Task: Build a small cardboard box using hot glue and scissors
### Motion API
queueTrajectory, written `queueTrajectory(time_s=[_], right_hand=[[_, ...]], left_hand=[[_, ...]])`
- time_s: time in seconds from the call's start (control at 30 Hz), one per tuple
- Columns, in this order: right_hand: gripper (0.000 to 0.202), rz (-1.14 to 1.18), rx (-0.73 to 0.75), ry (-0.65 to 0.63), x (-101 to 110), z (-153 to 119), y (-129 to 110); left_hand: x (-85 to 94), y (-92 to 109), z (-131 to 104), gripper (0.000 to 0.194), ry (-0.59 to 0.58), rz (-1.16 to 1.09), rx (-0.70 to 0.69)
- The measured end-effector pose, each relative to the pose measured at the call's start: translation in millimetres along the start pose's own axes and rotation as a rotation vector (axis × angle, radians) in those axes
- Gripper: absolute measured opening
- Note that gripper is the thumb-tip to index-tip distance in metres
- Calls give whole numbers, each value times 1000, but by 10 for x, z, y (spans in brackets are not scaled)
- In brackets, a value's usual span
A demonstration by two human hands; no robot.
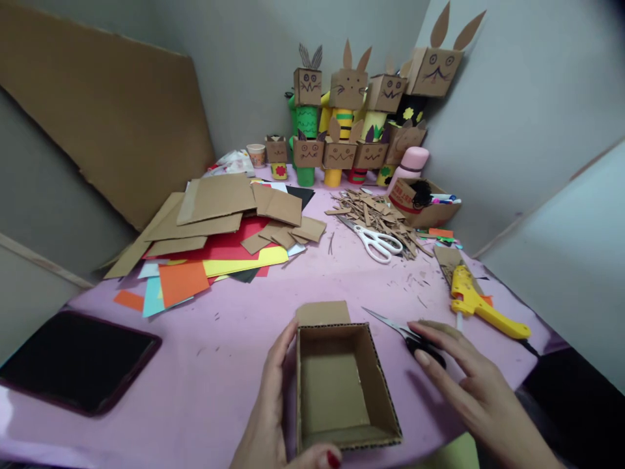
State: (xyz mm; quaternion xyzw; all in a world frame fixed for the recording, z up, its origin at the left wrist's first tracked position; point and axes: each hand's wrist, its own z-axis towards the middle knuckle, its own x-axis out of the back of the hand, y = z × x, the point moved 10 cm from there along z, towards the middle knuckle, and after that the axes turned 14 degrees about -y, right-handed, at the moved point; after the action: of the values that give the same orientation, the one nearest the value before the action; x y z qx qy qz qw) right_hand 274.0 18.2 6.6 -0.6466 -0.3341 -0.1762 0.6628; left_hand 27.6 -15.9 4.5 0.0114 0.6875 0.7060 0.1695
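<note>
An open cardboard box (334, 384) lies on the pink-covered table with its hollow side facing up. My left hand (273, 404) holds it along the left side, the thumb at the near edge. Beyond the box's far edge a flat cardboard piece (323, 312) shows. To the right, scissors with black handles (390, 324) lie with their blades pointing away to the left. The fingers of my right hand (463, 371) touch the black handles, the index finger and thumb on either side.
Cardboard sheets (215, 198) and coloured paper (183, 283) are stacked at the left. White scissors (378, 244) lie by cardboard scraps (375, 212). A yellow glue gun (483, 306) is at the right, a black tablet (78, 358) at the left. Cardboard animal figures (342, 153) stand at the back.
</note>
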Motion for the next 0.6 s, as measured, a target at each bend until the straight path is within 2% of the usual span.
queueTrajectory(time_s=[0.07, 0.2, 0.33, 0.47, 0.6], right_hand=[[40, 113, 22, -22, -103, -24, -111], [59, 452, 77, -109, -384, -20, -436], [69, 700, 160, -201, -646, 45, -741], [63, 712, 105, -225, -811, 135, -747], [58, 696, 78, -217, -839, 169, -697]], left_hand=[[18, 35, 3, 92, 36, 9, -41], [90, 171, 19, 87, 182, 120, -139], [51, 179, 85, 72, 211, 176, -85], [24, 108, 97, 44, 205, 226, 31], [37, 93, 73, 43, 222, 242, 59]])
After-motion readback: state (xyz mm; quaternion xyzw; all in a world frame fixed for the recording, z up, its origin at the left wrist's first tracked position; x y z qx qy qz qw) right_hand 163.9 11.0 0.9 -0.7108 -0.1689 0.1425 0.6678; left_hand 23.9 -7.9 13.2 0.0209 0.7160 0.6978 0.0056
